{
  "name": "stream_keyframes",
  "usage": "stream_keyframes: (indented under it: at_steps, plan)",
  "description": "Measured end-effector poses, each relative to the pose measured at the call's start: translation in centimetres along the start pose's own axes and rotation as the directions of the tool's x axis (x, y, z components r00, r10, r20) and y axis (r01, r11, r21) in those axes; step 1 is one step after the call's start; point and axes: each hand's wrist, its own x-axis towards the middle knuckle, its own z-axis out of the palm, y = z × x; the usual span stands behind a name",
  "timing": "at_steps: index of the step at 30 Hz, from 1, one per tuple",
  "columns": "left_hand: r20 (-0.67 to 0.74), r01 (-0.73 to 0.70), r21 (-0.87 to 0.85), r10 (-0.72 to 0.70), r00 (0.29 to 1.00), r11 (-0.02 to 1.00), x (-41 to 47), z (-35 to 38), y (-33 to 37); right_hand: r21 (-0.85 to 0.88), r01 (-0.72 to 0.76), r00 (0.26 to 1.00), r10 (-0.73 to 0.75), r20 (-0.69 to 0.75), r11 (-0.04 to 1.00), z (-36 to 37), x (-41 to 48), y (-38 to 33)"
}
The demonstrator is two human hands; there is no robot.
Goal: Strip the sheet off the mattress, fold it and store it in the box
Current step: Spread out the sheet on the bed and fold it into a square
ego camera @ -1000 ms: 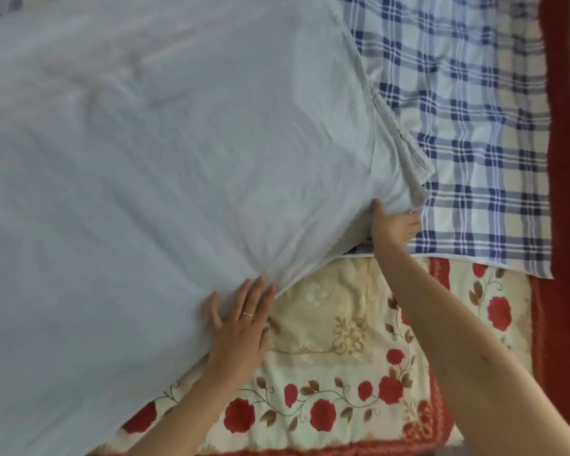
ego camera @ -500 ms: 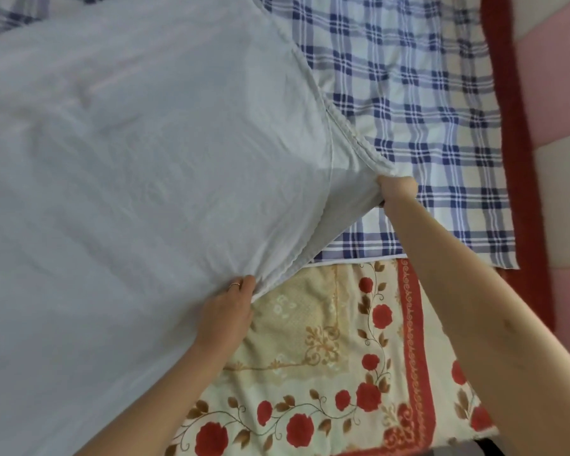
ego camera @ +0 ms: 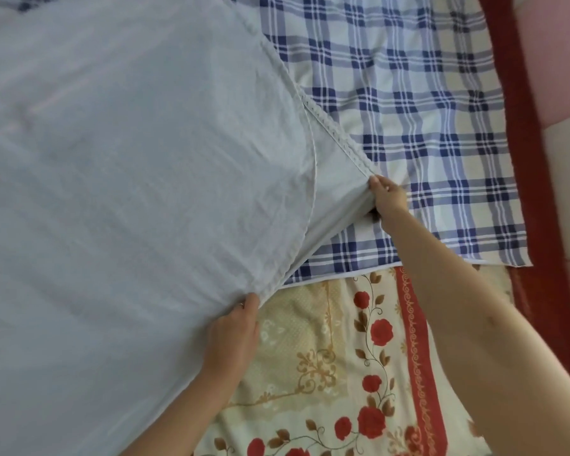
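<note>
**A:** Fingers first. What have they got?

**B:** The right fingers [ego camera: 380,189] are curled tight and pinch the gathered hem at a corner of the sheet [ego camera: 129,192]. The left fingers [ego camera: 249,307] are curled over the sheet's edge, nearer the body, so both have cloth in them.

**A:** And where does the sheet lie?

**B:** It spreads left of both sets of fingers, with a taut band of it running between them. A plaid cloth [ego camera: 408,110] lies under and beyond the right fingers. A floral quilt [ego camera: 326,357] lies under the left ones.

**A:** Which step is this?

**B:** I'd say stripping, and early in it. This corner looks free, but most of the sheet lies flat to the left. No folding has started, and there's no box in view.

**A:** What does the next move call for?

**B:** Probably drawing this corner across, away from the plaid. Both pinches need to stay firm, because that gathered hem looks elastic and may pull back. The other corners are out of sight and likely need freeing too.
</note>
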Motion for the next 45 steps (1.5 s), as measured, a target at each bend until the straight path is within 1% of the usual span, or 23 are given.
stream_keyframes:
  at_steps: [3,6,7,9,11,13,15,17,18,19,20,21,22,23,25,26,31,35,38,41,43,44,45]
  plan:
    - [0.033,0.028,-0.087,-0.025,0.999,0.996,-0.1,0.4,0.0,0.043,0.093,0.991,-0.089,-0.097,0.995,1.3,0.7,0.5]
    - [0.124,0.091,-0.24,-0.063,0.99,0.967,-0.4,-0.2,-0.7,0.071,0.166,0.98,-0.157,-0.122,0.984,2.0,1.3,0.1]
    - [0.157,0.086,-0.281,-0.043,0.987,0.956,-0.5,-0.5,-1.0,0.049,0.181,0.978,-0.174,-0.112,0.982,2.0,1.3,0.0]
    - [0.153,0.032,-0.351,0.024,0.988,0.936,-0.3,-1.5,-1.7,-0.054,0.209,0.974,-0.213,-0.078,0.976,1.8,0.9,-0.3]
    - [0.069,-0.056,-0.346,0.086,0.994,0.937,0.9,-2.8,-2.5,-0.081,0.216,0.972,-0.222,-0.076,0.973,1.4,0.3,-0.8]
    - [-0.045,-0.162,-0.308,0.155,0.987,0.937,3.0,-4.4,-3.5,-0.08,0.212,0.968,-0.221,-0.118,0.974,1.6,-0.2,-0.8]
    - [-0.135,-0.268,-0.226,0.243,0.961,0.936,6.3,-6.1,-4.7,-0.095,0.176,0.956,-0.193,-0.221,0.98,2.5,-0.3,-0.8]
    - [-0.177,-0.298,-0.08,0.281,0.943,0.951,10.3,-7.7,-6.4,-0.275,0.108,0.889,-0.217,-0.403,0.955,4.4,-0.3,-1.3]
    - [-0.176,-0.284,-0.023,0.276,0.945,0.959,11.9,-8.0,-7.1,-0.383,0.12,0.837,-0.301,-0.458,0.916,5.2,-0.8,-1.7]
    - [-0.158,-0.262,0.036,0.264,0.952,0.964,14.4,-8.6,-8.2,-0.442,0.188,0.777,-0.408,-0.48,0.877,6.6,-1.0,-2.6]
    - [-0.113,-0.235,0.072,0.242,0.964,0.969,16.2,-8.7,-9.0,-0.482,0.286,0.726,-0.516,-0.454,0.828,7.5,-1.6,-3.3]
    - [-0.066,-0.2,0.129,0.209,0.976,0.971,18.9,-9.1,-10.0,-0.495,0.369,0.698,-0.586,-0.411,0.787,9.3,-1.9,-4.3]
    - [-0.022,-0.166,0.181,0.173,0.985,0.969,20.7,-9.3,-10.7,-0.501,0.414,0.701,-0.617,-0.357,0.76,10.4,-2.7,-4.4]
    - [0.016,-0.12,0.233,0.119,0.993,0.965,23.3,-9.7,-11.6,-0.491,0.421,0.733,-0.605,-0.311,0.763,12.1,-2.8,-4.5]
    - [0.073,-0.03,0.301,0.009,0.997,0.953,27.8,-10.8,-13.0,-0.477,0.342,0.821,-0.504,-0.267,0.809,14.6,-3.1,-3.7]
    - [0.075,0.023,0.303,-0.047,0.996,0.953,30.2,-11.7,-13.8,-0.489,0.311,0.838,-0.478,-0.264,0.815,15.8,-2.9,-3.2]
    - [0.041,0.269,0.277,-0.291,0.956,0.922,39.8,-15.8,-16.8,-0.559,0.269,0.823,-0.489,-0.289,0.784,17.5,-2.3,-2.1]
    - [-0.022,0.39,0.239,-0.396,0.918,0.889,44.0,-17.4,-18.2,-0.574,0.263,0.813,-0.498,-0.301,0.776,17.1,-2.1,-2.4]
    - [-0.087,0.422,0.193,-0.413,0.907,0.886,46.3,-18.2,-19.2,-0.574,0.255,0.799,-0.504,-0.328,0.778,17.7,-2.1,-2.5]
    - [-0.221,0.452,-0.031,-0.447,0.867,0.892,47.5,-19.3,-19.2,-0.557,0.254,0.806,-0.492,-0.33,0.791,17.5,-2.1,-2.7]
    - [-0.267,0.412,-0.166,-0.443,0.856,0.896,47.8,-19.8,-18.9,-0.554,0.258,0.805,-0.493,-0.329,0.792,17.5,-2.2,-2.9]
    - [-0.29,0.379,-0.18,-0.418,0.861,0.907,48.1,-20.0,-18.9,-0.552,0.25,0.8,-0.491,-0.345,0.796,17.6,-2.2,-3.0]
    - [-0.33,0.345,-0.139,-0.372,0.868,0.928,48.4,-20.4,-18.6,-0.55,0.243,0.796,-0.488,-0.359,0.799,17.6,-2.3,-3.2]
